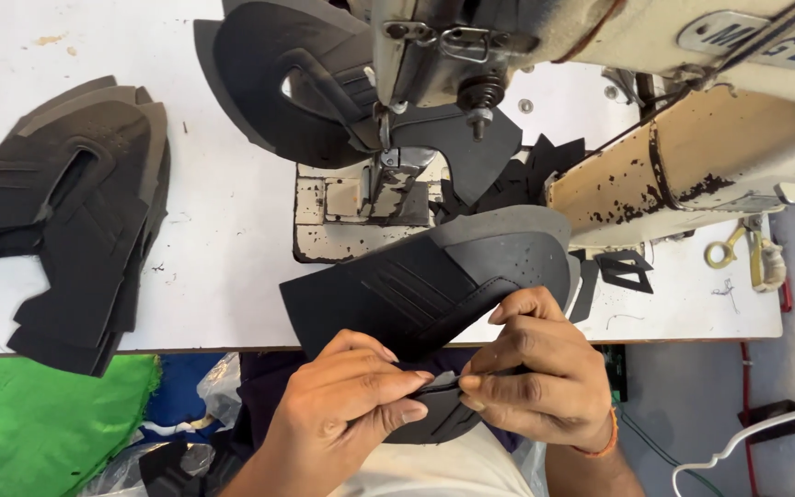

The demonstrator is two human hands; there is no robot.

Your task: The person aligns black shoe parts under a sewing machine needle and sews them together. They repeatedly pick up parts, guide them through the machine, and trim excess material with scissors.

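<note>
A flat black shoe upper piece with stitched stripes lies over the near edge of the white table. My left hand and my right hand meet just below it, both pinching a small dark strip at the piece's near edge between thumb and fingers. A second black upper piece sits under the needle of the cream sewing machine at the top.
A stack of black cut upper pieces lies at the left of the white table. Green cloth hangs below the table edge. Yellow-handled scissors rest at the right. A white cable runs across the floor.
</note>
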